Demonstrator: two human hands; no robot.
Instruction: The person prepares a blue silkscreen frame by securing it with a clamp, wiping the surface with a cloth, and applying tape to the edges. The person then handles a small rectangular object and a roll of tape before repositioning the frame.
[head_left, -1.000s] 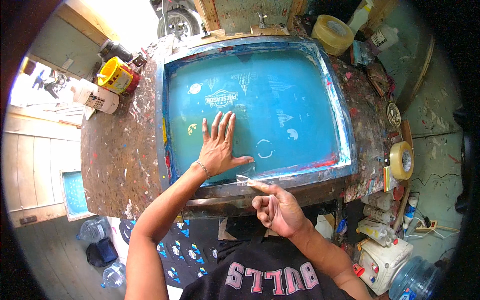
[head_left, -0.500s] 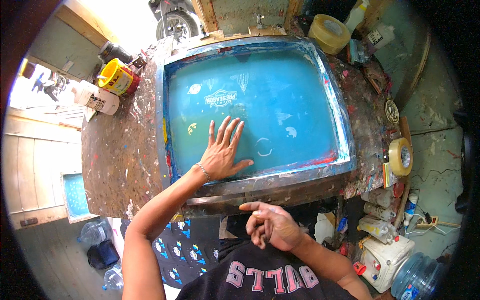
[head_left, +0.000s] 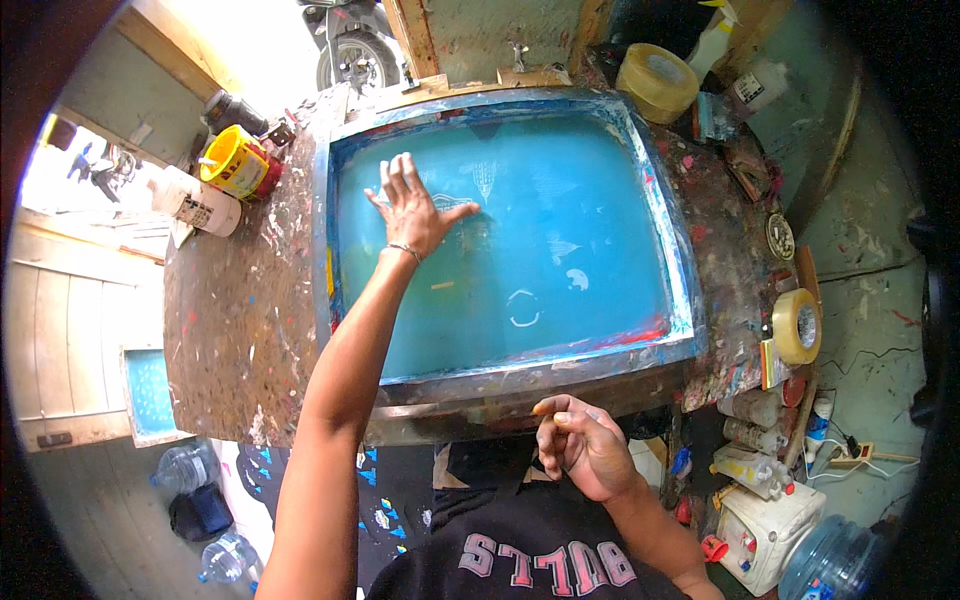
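Observation:
A large screen-printing frame [head_left: 690,300] with blue mesh [head_left: 600,200] lies on the stained worktable. Pale stencil designs show in the mesh: a building shape [head_left: 484,180], a crescent-like patch [head_left: 577,279] and a broken ring [head_left: 524,308]. My left hand [head_left: 412,212] lies on the upper left of the mesh, fingers spread, thumb pointing right; it partly covers a lettered design. A bracelet circles that wrist. My right hand [head_left: 590,450] hovers just in front of the table's near edge, fingers curled and thumb against the index finger, with nothing visible in it.
On the table's left [head_left: 230,310] stand a yellow pot [head_left: 238,160] and a white bottle [head_left: 195,200]. Tape rolls [head_left: 657,82] [head_left: 797,327] sit at the back right and right edge. Low on the right are a white jerrycan [head_left: 765,525] and a blue water jug [head_left: 830,555].
My left hand has slid from the lower middle of the mesh up and left, onto the lettered design. My right hand has shifted slightly right, its index finger now curled in.

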